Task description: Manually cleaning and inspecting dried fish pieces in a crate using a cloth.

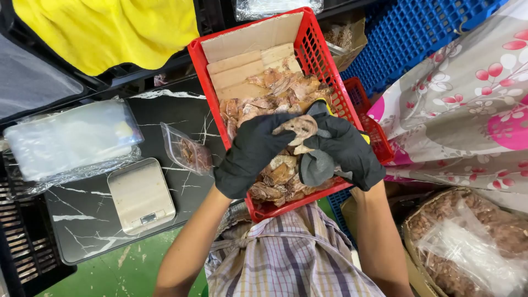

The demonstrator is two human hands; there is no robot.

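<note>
Fingers of both gloved hands, left hand [254, 154] and right hand [342, 151], pinch one dried brown piece [300, 127] above the red crate [324, 66]; a clear filled pouch [187, 151] lies left of it.

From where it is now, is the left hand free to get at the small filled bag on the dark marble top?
Probably yes. The left hand holds a dried piece over the red basket; the small bag lies just beside it, nothing between.

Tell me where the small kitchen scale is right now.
In the head view the scale sits on the dark marble-patterned table, left of the red crate, below the stack of clear bags and beside a small filled bag.
</note>
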